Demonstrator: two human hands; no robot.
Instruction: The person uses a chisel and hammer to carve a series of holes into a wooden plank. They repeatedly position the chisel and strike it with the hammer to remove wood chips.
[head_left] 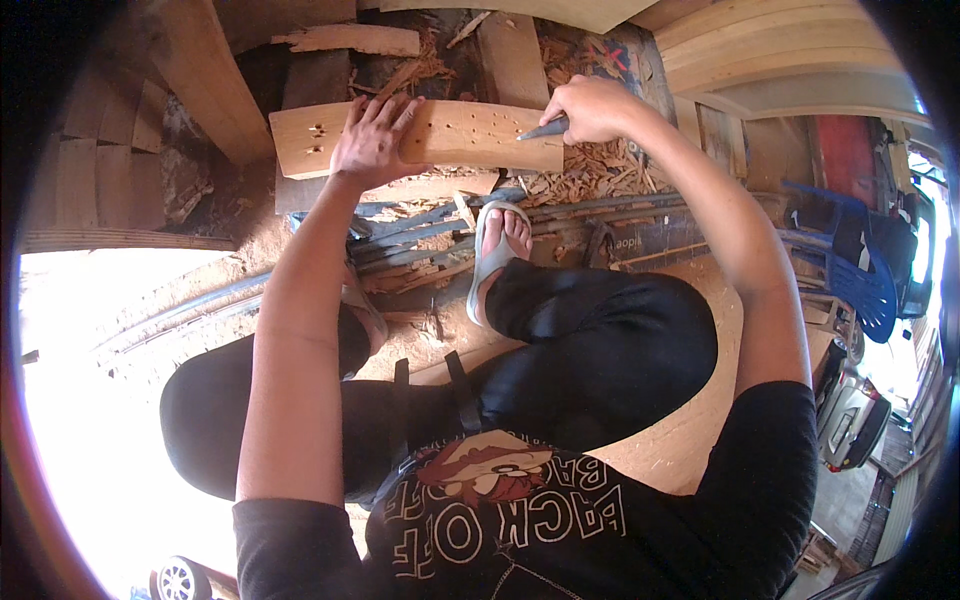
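A pale curved wooden board (470, 125) lies crosswise in front of me, with several small dark holes in its upper face. My left hand (375, 140) presses flat on the left half of the board, fingers spread toward its far edge. Near the board's right end, my right hand (592, 110) is closed around a dark, tapered, pointed tool (545, 130). The tool slants to the left, and its tip is at the board's face close to some of the holes. Its other end is hidden in my fist.
Wood chips (605, 175) and offcuts litter the ground around the board. My sandalled foot (500, 245) is just on the near side, beside long dark bars (420, 245). Stacked curved timber (790, 50) stands at the far right, a blue plastic chair (865, 270) further right. Planks (110, 160) lean at left.
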